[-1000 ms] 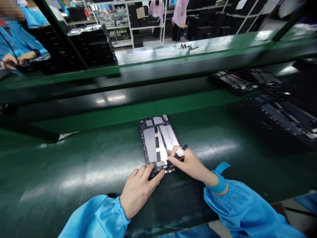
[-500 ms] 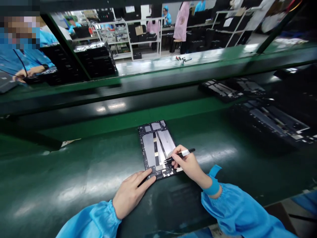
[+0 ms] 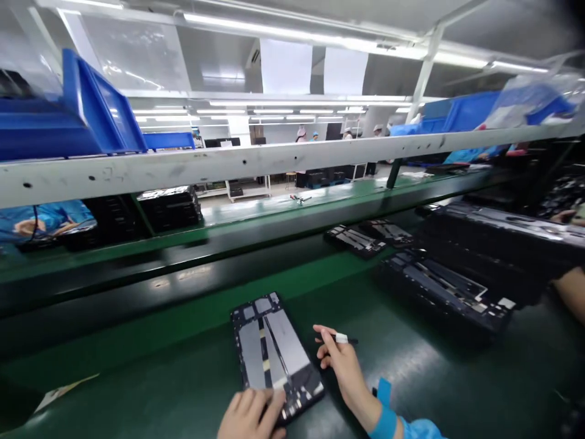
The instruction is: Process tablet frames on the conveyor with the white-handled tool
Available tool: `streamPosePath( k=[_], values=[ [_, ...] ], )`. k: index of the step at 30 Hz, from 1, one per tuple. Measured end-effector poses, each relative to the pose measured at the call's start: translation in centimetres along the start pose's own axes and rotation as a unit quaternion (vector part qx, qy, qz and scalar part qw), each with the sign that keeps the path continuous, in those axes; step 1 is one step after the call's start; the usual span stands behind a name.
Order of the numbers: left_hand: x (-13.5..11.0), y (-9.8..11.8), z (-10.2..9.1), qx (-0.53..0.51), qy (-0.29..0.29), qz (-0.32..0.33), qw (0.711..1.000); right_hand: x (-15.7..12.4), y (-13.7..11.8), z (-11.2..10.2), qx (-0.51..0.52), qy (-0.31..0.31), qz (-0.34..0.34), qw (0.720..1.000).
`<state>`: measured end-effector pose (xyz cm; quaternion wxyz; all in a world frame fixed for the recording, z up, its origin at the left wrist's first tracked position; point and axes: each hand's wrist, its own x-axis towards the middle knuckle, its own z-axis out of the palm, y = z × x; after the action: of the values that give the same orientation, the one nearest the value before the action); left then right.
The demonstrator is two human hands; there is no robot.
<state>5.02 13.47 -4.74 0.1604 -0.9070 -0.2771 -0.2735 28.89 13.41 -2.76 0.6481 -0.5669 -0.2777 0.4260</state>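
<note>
An opened tablet (image 3: 272, 353) lies on the green belt (image 3: 137, 378), its grey plates and black frame facing up. My left hand (image 3: 251, 417) rests at the bottom edge of the view, fingers pressed on the tablet's near end. My right hand (image 3: 340, 366) sits just right of the tablet, fingers closed on a thin black pen-like tool (image 3: 340, 338) with a white band. The tool's tip is off the tablet. A blue wrist strap (image 3: 382, 414) shows on my right arm.
Stacks of black trays with more opened tablets (image 3: 439, 286) stand at the right, and further ones (image 3: 361, 238) lie beyond. A grey shelf rail (image 3: 274, 160) carries blue bins (image 3: 86, 116). Another person's hands (image 3: 31, 227) work at far left, an arm (image 3: 571, 286) at far right.
The view has tilted up, showing the shelf and ceiling. My right hand has lifted the tool off the tablet and drawn to its right side. My left hand stays on the near end.
</note>
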Motion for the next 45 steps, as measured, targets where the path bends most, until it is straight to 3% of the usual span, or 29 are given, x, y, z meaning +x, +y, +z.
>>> streamPosePath(
  k=[4,9,12,14,17,21,25,33,45],
  values=[
    [3.4,-5.3,1.1,0.053,-0.072,-0.087,0.992,0.3,0.3,0.0,-0.025,-0.005,-0.011,1.000],
    [6.3,-12.9,2.7,0.123,-0.042,-0.208,0.969,0.3,0.4,0.2,-0.054,-0.030,-0.028,0.998],
    [6.3,-15.0,3.8,0.143,-0.022,-0.255,0.956,0.2,0.4,0.3,-0.057,-0.037,-0.021,0.997],
    [5.5,-14.5,4.2,0.143,-0.020,-0.256,0.956,0.0,0.5,0.5,-0.061,-0.044,-0.020,0.997],
    [3.4,-11.7,4.1,0.116,-0.026,-0.202,0.972,-0.2,0.9,0.8,-0.086,-0.082,-0.034,0.992],
    [0.1,-6.9,2.7,0.089,-0.038,-0.093,0.991,-0.4,1.4,1.1,-0.131,-0.141,-0.054,0.980],
    [-1.2,-4.3,1.0,0.063,-0.055,-0.045,0.995,-0.3,1.6,1.0,-0.160,-0.174,-0.050,0.970],
    [-0.2,-3.7,-0.7,0.051,-0.062,-0.038,0.996,-0.9,1.1,0.9,-0.182,-0.223,-0.017,0.957],
    [-0.2,-3.8,-0.8,0.015,-0.073,-0.056,0.996,-1.0,0.2,0.7,-0.196,-0.239,-0.006,0.951]
  ],
)
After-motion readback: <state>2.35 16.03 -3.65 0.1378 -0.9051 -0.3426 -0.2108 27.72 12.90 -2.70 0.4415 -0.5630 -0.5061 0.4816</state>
